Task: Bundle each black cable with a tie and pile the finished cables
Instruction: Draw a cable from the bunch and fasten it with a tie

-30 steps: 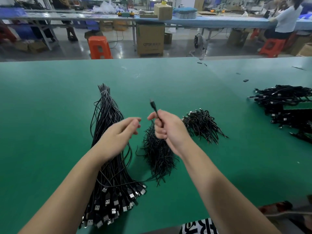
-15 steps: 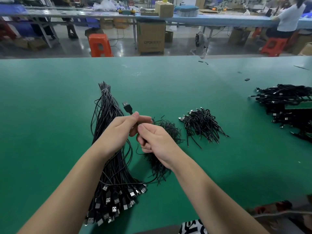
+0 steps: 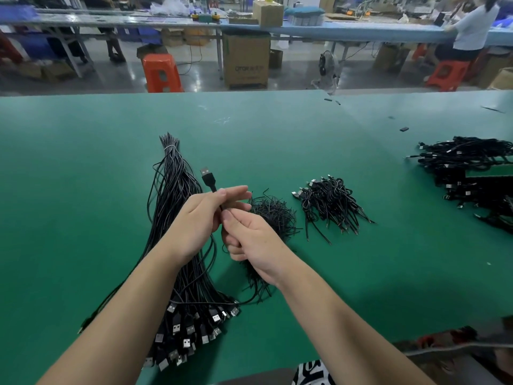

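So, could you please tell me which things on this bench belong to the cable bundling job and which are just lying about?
Part of the job:
- USB cable held by the left hand and right hand
- long bunch of unbundled cables
- heap of black ties
- small pile of bundled cables
- larger cable pile

Just lying about:
- small black scraps on the green table

Counts on the green bench

Two hands (image 3: 200, 220) (image 3: 255, 240), one cable (image 3: 207, 177) held between them; four heaps of black cables and ties (image 3: 177, 245) (image 3: 273, 215) (image 3: 330, 201) (image 3: 466, 168); two orange stools (image 3: 161, 72) (image 3: 447, 75) behind.
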### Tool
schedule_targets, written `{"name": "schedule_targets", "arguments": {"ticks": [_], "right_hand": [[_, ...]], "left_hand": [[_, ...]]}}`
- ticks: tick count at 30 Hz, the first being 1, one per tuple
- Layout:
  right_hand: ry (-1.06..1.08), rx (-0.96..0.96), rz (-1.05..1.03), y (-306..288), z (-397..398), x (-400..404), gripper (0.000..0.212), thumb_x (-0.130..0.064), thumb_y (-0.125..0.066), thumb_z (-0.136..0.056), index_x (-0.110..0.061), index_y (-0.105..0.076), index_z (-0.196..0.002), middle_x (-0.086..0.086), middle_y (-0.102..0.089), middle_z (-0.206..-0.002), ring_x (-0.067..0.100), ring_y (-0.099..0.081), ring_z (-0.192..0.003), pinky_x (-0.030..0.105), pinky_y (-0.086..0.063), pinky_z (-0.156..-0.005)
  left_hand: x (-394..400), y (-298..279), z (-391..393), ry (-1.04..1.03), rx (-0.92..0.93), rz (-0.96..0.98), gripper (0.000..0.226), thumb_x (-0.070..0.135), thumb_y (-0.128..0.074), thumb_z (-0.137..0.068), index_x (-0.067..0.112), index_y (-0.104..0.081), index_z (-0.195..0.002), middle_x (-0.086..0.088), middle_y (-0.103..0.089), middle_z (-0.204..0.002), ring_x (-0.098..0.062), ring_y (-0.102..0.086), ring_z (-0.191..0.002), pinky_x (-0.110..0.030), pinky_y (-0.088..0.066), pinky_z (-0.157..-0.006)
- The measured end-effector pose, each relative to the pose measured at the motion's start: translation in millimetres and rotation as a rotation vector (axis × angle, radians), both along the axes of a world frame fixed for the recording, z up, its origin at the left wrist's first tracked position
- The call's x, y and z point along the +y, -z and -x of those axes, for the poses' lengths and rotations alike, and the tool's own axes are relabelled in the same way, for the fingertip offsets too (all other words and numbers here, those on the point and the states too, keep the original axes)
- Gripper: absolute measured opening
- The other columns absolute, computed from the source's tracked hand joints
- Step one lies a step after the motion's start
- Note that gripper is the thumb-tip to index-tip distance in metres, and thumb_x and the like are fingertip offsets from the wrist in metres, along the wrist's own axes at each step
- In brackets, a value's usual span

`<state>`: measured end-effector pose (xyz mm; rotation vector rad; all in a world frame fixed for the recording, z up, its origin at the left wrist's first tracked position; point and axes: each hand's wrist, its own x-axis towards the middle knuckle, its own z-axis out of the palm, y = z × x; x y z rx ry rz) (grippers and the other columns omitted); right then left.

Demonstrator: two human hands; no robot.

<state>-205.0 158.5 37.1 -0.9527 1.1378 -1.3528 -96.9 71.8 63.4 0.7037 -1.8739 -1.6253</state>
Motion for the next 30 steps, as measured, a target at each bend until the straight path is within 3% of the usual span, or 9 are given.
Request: {"name": "schedule_targets", "arguments": {"ticks": [2,6,8,10,12,14,22,27,30], "right_hand": [[-0.017,-0.032,-0.001,1,-1,0,0.028,-0.035,-0.046,-0.104,-0.023,-0.06,-0.084,-0.009,-0.031,-0.06,0.008,-0.022,-0.054,0.021,-0.019,-0.048],[-0.129,-0.217,-0.074,8,-4,4,0.037,-0.032,-0.043,-0.107,-0.019,-0.056,-0.076,-0.008,-0.029,-0.055,0.006,-0.021,-0.045,0.018,-0.018,-0.044],[-0.173,-0.398,-0.111,12,-4,6,0.038,-0.032,-0.043,-0.107,-0.02,-0.053,-0.072,-0.008,-0.027,-0.056,0.007,-0.017,-0.046,0.018,-0.017,-0.043],[-0.21,-0.562,-0.126,15,-3,6,0.037,-0.031,-0.044,-0.104,-0.02,-0.053,-0.07,-0.009,-0.028,-0.055,0.008,-0.016,-0.047,0.018,-0.017,-0.042],[-0.233,-0.638,-0.138,17,-4,5,0.036,-0.032,-0.045,-0.103,-0.02,-0.054,-0.07,-0.009,-0.03,-0.054,0.006,-0.02,-0.044,0.018,-0.019,-0.041],[-0.226,-0.641,-0.158,20,-4,5,0.038,-0.033,-0.044,-0.104,-0.02,-0.055,-0.07,-0.01,-0.033,-0.053,0.004,-0.024,-0.042,0.017,-0.02,-0.04],[-0.093,-0.461,-0.235,24,0,0,0.038,-0.033,-0.042,-0.106,-0.02,-0.05,-0.071,-0.01,-0.028,-0.054,0.004,-0.019,-0.04,0.019,-0.014,-0.043],[-0.043,-0.414,-0.201,22,-3,0,0.037,-0.031,-0.04,-0.108,-0.02,-0.049,-0.073,-0.008,-0.026,-0.055,0.005,-0.018,-0.042,0.02,-0.013,-0.041],[-0.003,-0.422,-0.186,22,-10,-1,0.036,-0.033,-0.041,-0.108,-0.02,-0.047,-0.075,-0.008,-0.027,-0.054,0.005,-0.018,-0.041,0.019,-0.014,-0.042]], "left_hand": [[1,2,3,-0.038,0.034,-0.03,0.047,0.029,-0.031,-0.098,0.016,-0.069,-0.121,-0.001,-0.073,-0.119,-0.019,-0.068,-0.113,-0.059,-0.046,-0.098],[-12,-7,6,-0.09,0.452,-0.406,0.049,0.022,-0.029,-0.1,0.0,-0.07,-0.114,-0.017,-0.072,-0.116,-0.031,-0.067,-0.115,-0.038,-0.056,-0.092],[-22,-18,-3,-0.004,0.633,-0.595,0.037,0.024,-0.047,-0.089,0.005,-0.078,-0.09,-0.011,-0.075,-0.092,-0.022,-0.074,-0.086,-0.03,-0.06,-0.072],[-25,-24,-15,0.208,0.594,-0.663,0.029,0.028,-0.051,-0.086,0.011,-0.071,-0.074,0.001,-0.06,-0.063,-0.009,-0.053,-0.044,-0.018,-0.047,-0.044],[-27,-23,-27,0.462,0.437,-0.679,0.034,0.027,-0.049,-0.091,0.005,-0.068,-0.074,-0.003,-0.056,-0.053,-0.011,-0.032,-0.029,-0.013,-0.035,-0.035],[-29,-21,-36,0.587,0.156,-0.567,0.038,0.026,-0.052,-0.091,-0.005,-0.071,-0.08,-0.017,-0.061,-0.053,-0.015,-0.033,-0.025,-0.013,-0.032,-0.035],[-18,-5,-30,0.337,-0.782,-0.146,0.041,0.023,-0.042,-0.105,-0.003,-0.072,-0.094,-0.025,-0.073,-0.083,-0.038,-0.074,-0.074,-0.033,-0.059,-0.058],[-25,12,-19,-0.034,-0.581,0.032,0.042,0.034,-0.041,-0.107,0.005,-0.072,-0.107,-0.011,-0.076,-0.102,-0.028,-0.072,-0.097,-0.049,-0.055,-0.096],[-20,22,-10,-0.181,-0.482,0.168,0.04,0.039,-0.04,-0.107,0.014,-0.069,-0.093,-0.009,-0.075,-0.104,-0.025,-0.07,-0.105,-0.049,-0.05,-0.101]]}}
